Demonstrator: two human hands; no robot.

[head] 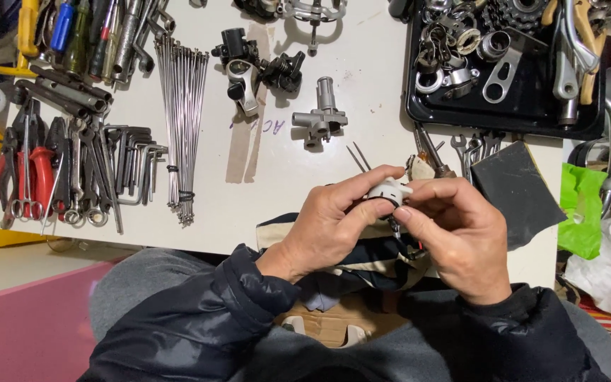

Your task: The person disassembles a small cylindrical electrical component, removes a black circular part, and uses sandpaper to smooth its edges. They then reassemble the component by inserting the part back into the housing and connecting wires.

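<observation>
At the far left of the white worktop lie red-handled pliers and a fan of hex keys, then a tied bundle of steel spokes. Further along sit a black clamp part and a grey metal bracket.

Near the front edge, over a dark striped cloth, the left hand pinches a small white fitting between thumb and forefinger, closed on its left side. The right hand meets it from the other side, with its fingertips narrowed onto the fitting's lower right edge; both hands hold it just above the worktop's edge. Thin metal pins stick up behind it.

The fitting looks light, rigid and smooth, likely plastic or painted metal, so it could slip or twist under a loose pinch. A hold on its rounded body seems best, leaving the small dark end free.

To the right lies a dark square sheet, and behind it a black tray of metal rings and levers. A green bag sits at the far right.
</observation>
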